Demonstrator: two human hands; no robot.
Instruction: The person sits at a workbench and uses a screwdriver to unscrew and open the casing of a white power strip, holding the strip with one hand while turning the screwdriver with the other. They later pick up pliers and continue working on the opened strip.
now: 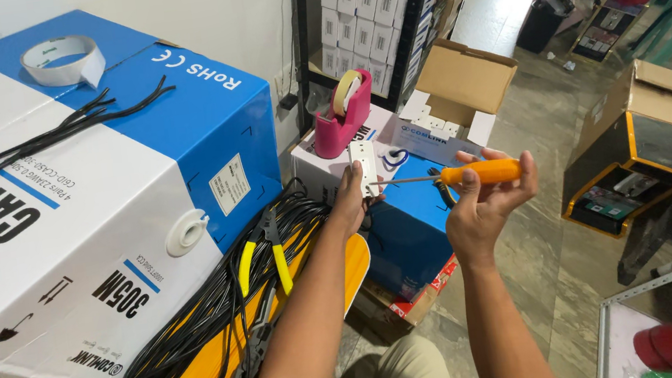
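While a flat white rectangular plate [365, 167] is being gripped in the left hand [350, 200], a screwdriver [458, 175] — smooth orange handle, thin metal shaft — is being clasped by the right hand [487, 200] above coiled black cables [198, 317].

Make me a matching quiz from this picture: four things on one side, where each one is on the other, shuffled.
Things:
1. screwdriver
2. white plate
3. tape roll
4. pliers

Places:
A. on the black cables
B. in the right hand
C. on top of the big box
D. in the left hand

Pairs: 1-B, 2-D, 3-C, 4-A
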